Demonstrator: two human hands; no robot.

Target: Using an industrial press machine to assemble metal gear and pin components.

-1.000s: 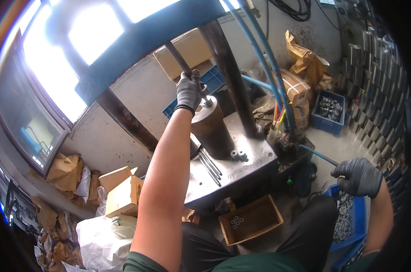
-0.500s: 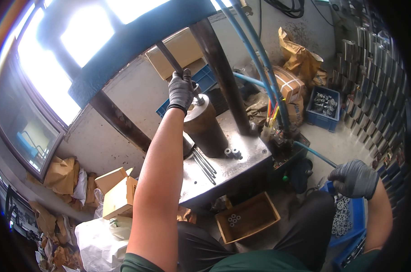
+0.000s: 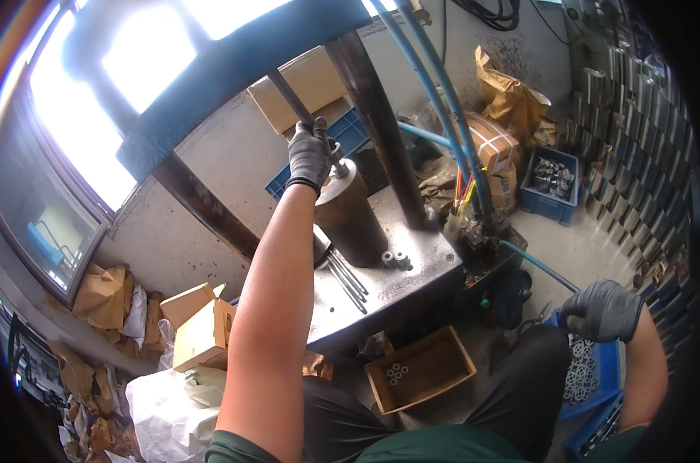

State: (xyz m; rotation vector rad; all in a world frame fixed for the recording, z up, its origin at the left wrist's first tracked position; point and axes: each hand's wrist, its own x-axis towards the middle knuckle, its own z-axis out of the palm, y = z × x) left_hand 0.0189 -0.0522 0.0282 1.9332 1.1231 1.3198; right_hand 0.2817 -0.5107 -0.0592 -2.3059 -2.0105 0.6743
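My left hand (image 3: 310, 157), in a grey knit glove, is closed around the lower part of a dark metal rod (image 3: 290, 97) that slants down from the press's blue crossbeam (image 3: 242, 69). Just beside its fingers, a short metal fitting (image 3: 338, 163) stands on top of a thick upright steel cylinder (image 3: 351, 216). What the fingertips touch is partly hidden. At the right, my right hand (image 3: 603, 310), gloved too, grips the end of a long blue lever (image 3: 543, 268). Two small ring-shaped metal parts (image 3: 394, 258) and several thin rods (image 3: 347, 283) lie on the steel press bed (image 3: 419, 282).
Below the bed is a wooden box (image 3: 458, 363) with several small rings. A blue bin of washers (image 3: 608, 370) sits under my right forearm. Another blue bin (image 3: 550, 181) holds metal parts. Dark press columns (image 3: 377, 127) flank the cylinder; cardboard and bags (image 3: 172, 409) lie left.
My right hand and the lever's end have moved slightly downward. My left hand stays almost in place on the rod.
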